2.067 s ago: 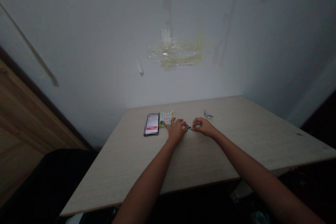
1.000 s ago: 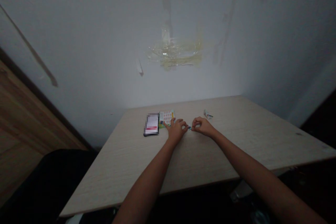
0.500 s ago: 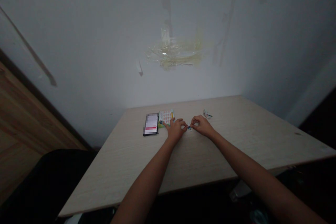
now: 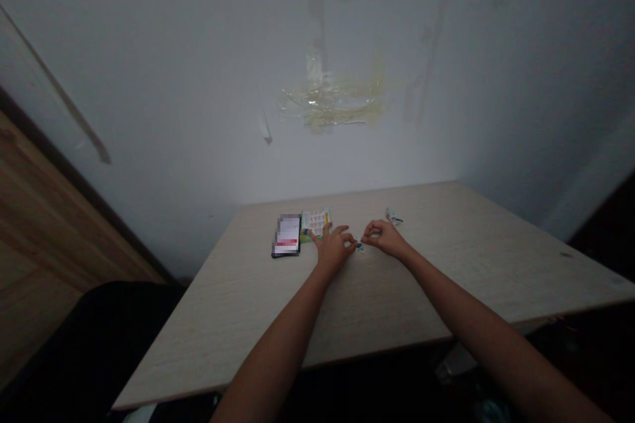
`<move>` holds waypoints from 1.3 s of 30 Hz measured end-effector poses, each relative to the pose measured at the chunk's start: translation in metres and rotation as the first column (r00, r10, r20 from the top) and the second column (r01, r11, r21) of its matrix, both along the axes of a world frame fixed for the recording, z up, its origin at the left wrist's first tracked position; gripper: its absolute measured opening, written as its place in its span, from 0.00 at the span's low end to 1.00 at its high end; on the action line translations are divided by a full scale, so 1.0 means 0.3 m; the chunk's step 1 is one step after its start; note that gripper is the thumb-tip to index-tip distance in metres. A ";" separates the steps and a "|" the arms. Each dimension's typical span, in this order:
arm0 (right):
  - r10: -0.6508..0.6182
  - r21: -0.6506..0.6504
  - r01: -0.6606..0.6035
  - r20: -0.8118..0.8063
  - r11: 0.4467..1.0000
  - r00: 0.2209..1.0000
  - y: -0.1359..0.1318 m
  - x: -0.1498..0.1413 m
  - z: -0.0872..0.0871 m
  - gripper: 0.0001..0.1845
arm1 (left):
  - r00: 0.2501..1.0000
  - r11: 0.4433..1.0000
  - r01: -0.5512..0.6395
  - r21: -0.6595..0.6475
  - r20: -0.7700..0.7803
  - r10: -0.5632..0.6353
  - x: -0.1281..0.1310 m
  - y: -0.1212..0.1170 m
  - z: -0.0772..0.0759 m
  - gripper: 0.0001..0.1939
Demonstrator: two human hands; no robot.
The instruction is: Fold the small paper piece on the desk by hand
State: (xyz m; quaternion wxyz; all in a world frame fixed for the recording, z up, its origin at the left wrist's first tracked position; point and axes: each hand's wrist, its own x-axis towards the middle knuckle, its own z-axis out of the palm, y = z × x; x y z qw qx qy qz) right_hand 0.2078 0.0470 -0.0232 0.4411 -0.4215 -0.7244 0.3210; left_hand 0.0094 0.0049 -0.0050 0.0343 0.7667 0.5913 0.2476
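A tiny blue-and-white piece [image 4: 360, 248], too small to name, is at the fingertips of my left hand [image 4: 335, 248] over the table. Finger and thumb of that hand come together at its edge, while its other fingers spread toward a printed leaflet [image 4: 313, 217]. Just to the right, my right hand [image 4: 385, 238] is closed in a pinch, its tips close to the same piece. Whatever lies between those right fingertips is too small to make out.
A phone [image 4: 286, 236] with a lit, blurred screen lies left of the leaflet. Beyond my right hand is a small crumpled wrapper [image 4: 395, 217]. The pale wooden table [image 4: 238, 304] meets a wall [image 4: 198, 79] bearing old tape [image 4: 342, 102].
My right fingertips have drawn slightly away to the right from my left ones. More of the blue-and-white piece shows between the hands. The view has shifted a little.
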 end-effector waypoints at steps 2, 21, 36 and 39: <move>-0.004 0.023 0.003 0.043 1.000 0.999 -0.004 -0.001 0.004 0.12 | 1.000 1.000 -0.011 -0.023 0.004 0.011 0.000 -0.002 0.001 0.06; -0.157 0.158 0.124 0.213 0.980 0.964 0.021 -0.020 0.017 0.07 | 1.000 0.995 -0.007 -0.097 0.003 0.007 0.000 -0.009 0.016 0.07; -0.002 -0.049 0.002 -0.004 0.999 1.000 0.015 -0.013 0.001 0.11 | 1.000 0.999 -0.016 -0.048 -0.028 0.015 0.007 -0.011 0.008 0.07; -0.015 -0.004 0.015 0.061 1.000 0.998 0.011 -0.013 0.008 0.08 | 1.000 0.998 -0.004 -0.066 -0.012 0.003 0.003 -0.009 0.008 0.08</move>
